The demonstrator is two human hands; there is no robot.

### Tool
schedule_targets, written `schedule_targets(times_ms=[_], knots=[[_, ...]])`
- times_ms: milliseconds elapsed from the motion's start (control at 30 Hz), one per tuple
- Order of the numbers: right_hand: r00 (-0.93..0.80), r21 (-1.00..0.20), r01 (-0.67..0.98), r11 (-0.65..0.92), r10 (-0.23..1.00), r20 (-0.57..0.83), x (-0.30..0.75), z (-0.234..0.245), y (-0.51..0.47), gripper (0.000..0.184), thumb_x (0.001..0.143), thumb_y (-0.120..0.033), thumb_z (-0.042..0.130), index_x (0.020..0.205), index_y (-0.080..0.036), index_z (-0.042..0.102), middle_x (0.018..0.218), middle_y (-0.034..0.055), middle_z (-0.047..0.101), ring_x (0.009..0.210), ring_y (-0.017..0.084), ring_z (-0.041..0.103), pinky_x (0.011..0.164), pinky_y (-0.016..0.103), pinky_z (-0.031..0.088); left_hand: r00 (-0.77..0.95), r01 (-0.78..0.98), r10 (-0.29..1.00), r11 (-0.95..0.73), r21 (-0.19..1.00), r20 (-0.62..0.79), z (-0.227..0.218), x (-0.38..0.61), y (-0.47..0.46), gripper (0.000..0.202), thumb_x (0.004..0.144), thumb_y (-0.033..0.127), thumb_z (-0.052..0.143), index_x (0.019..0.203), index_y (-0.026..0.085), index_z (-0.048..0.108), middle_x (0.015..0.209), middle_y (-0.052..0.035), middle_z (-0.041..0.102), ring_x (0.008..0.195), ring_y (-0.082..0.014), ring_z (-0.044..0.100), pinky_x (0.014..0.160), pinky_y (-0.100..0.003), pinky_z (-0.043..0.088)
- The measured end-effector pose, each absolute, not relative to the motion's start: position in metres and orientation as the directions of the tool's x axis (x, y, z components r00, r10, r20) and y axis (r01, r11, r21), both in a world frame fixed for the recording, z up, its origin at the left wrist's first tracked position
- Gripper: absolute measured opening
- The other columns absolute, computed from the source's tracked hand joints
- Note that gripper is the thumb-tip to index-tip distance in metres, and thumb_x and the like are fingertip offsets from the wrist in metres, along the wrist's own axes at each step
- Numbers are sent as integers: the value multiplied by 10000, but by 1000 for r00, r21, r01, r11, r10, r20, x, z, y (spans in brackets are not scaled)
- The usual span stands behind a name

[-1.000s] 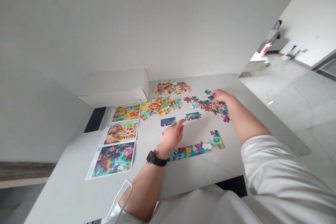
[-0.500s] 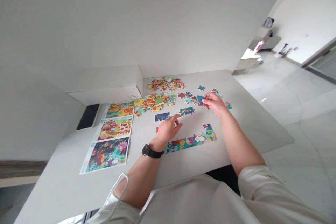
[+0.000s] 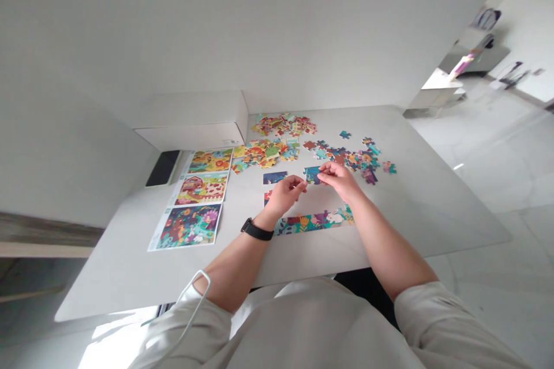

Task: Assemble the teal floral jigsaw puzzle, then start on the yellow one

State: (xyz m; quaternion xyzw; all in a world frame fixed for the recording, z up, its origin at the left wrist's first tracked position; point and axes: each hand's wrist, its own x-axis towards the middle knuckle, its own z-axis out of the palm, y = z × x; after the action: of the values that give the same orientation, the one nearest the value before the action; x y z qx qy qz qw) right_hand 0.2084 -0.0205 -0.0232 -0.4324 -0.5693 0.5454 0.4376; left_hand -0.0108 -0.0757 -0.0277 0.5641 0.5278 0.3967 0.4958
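Note:
My right hand (image 3: 340,180) hovers over the white table (image 3: 411,207), its fingers pinched on a small blue-green puzzle piece (image 3: 312,175). My left hand (image 3: 285,193), with a black watch on the wrist, is just to the left of it, fingers curled and fingertips almost touching that piece. Below both hands lies a joined strip of puzzle (image 3: 314,222) with flowers and a white animal. A dark blue joined bit (image 3: 274,177) lies left of the hands.
Loose piece heaps lie behind the hands: orange-yellow (image 3: 264,155), red (image 3: 285,124), blue-brown (image 3: 350,158). Three picture sheets (image 3: 197,199) lie at the left, beside a black phone (image 3: 163,168) and a white box (image 3: 193,121). The table's right edge drops to the floor.
My right hand left the blue-brown heap with a piece and came left and nearer. My left hand rose off the table and curled to meet it.

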Motion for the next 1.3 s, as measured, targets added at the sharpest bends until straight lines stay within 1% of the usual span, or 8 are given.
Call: schedule_targets(times_ms=[300, 433, 533, 633, 733, 867, 1067, 1300], knots=[[-291, -999, -21, 48, 955, 52, 207, -28, -22, 424, 748, -545, 912, 969, -254, 698, 814, 3, 729, 761, 198, 704, 682, 323, 565, 123, 188, 985, 97, 977, -122, -28, -9, -76, 389, 901, 585, 711, 926, 200, 663, 677, 33, 642, 497, -82, 488, 502, -214, 387], [-276, -993, 66, 101, 958, 79, 209, -30, -21, 383, 801, -528, 874, 1048, -271, 732, 974, 28, 774, 809, 205, 718, 729, 342, 599, 151, 168, 978, 118, 979, -143, -24, -9, -77, 395, 904, 591, 698, 919, 198, 659, 625, 46, 596, 487, -81, 473, 493, -206, 374], [-282, -968, 136, 213, 945, 168, 213, -28, -22, 394, 846, -495, 846, 1171, -302, 737, 1221, 58, 773, 926, 225, 744, 810, 377, 633, 139, 147, 981, 118, 982, -139, -24, -11, -76, 403, 894, 598, 700, 914, 197, 655, 642, 36, 609, 492, -78, 464, 482, -200, 368], [-329, -883, 217, 417, 883, 336, 216, -21, -24, 411, 872, -425, 844, 1258, -329, 737, 1411, 86, 716, 1198, 283, 724, 939, 429, 642, 110, 140, 986, 106, 984, -122, -24, -11, -76, 413, 894, 611, 692, 915, 200, 656, 676, 21, 638, 499, -79, 461, 471, -197, 366], [-438, -752, 284, 594, 778, 450, 217, -15, -27, 323, 921, -345, 812, 1241, -354, 769, 1415, 79, 721, 1358, 304, 663, 1060, 479, 614, 95, 140, 989, 101, 985, -115, -24, -11, -75, 420, 902, 620, 680, 918, 200, 660, 679, 16, 649, 495, -80, 456, 468, -199, 367], [-475, -657, 295, 694, 703, 529, 215, -13, -29, 279, 956, -277, 774, 1216, -375, 788, 1318, 58, 760, 1289, 286, 708, 1148, 506, 577, 88, 138, 990, 96, 986, -109, -28, -10, -74, 435, 892, 636, 680, 931, 203, 666, 714, 4, 683, 506, -87, 484, 484, -209, 385], [-471, -612, 405, 679, 729, 497, 229, -6, -22, 308, 955, -221, 720, 1219, -364, 789, 1374, 48, 750, 1328, 279, 693, 1196, 509, 545, 162, 240, 987, -30, 970, -10, -28, -14, -75, 418, 962, 598, 617, 1046, 201, 715, 886, -57, 789, 646, -137, 633, 612, -259, 507], [-70, -668, 650, 362, 904, 422, 297, 2, 5, 358, 992, -270, 591, 1307, -268, 761, 1530, 123, 675, 1366, 293, 666, 1098, 458, 585, 254, 523, 938, -338, 782, 236, -22, -15, -83, 295, 1014, 394, 611, 1207, 215, 743, 1099, -85, 816, 1027, -234, 748, 983, -386, 581]])
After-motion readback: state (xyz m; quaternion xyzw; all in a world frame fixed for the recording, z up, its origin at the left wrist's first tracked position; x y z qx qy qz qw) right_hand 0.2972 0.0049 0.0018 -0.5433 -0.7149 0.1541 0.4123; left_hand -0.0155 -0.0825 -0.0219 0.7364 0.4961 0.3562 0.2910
